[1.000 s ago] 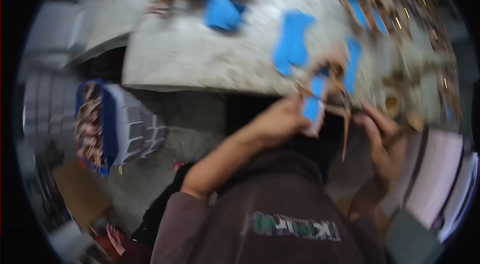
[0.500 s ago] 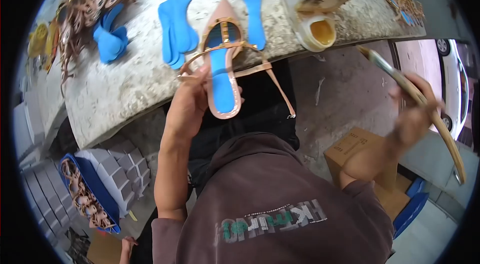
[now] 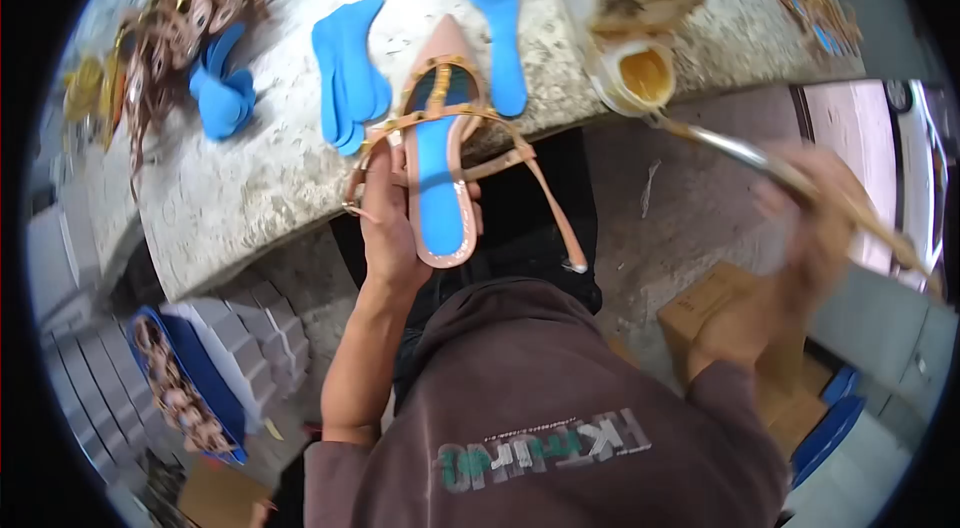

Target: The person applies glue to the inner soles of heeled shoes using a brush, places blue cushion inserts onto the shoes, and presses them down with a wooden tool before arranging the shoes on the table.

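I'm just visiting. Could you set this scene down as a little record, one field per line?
Left hand: holds a pink sandal, pointed toe, blue inside
Right hand: grips a long brush
Brush tip: close by the pot; contact unclear
Pot: at the table edge, amber contents inside
Loose blue pieces: one right of the sandal, overlapping ones to its left

Shoe workshop. Long whitish worktable point(image 3: 270, 198), surface scuffed and stained. On table's left end, heap of pink strappy shoes with gold trim point(image 3: 158, 58). Mid-table, flat blue insole-shaped pieces point(image 3: 345, 73). At table's near edge, pink pointed-toe shoe with blue footbed point(image 3: 437, 153); on table's right part, grimy white tub of amber substance point(image 3: 610, 91), long wooden-handled brush point(image 3: 720, 146) just beside. Below table's left end, blue-walled crate of similar shoes point(image 3: 212, 368), stacked pale-grey boxes point(image 3: 245, 333). Below table's right, brown cardboard box point(image 3: 703, 304).
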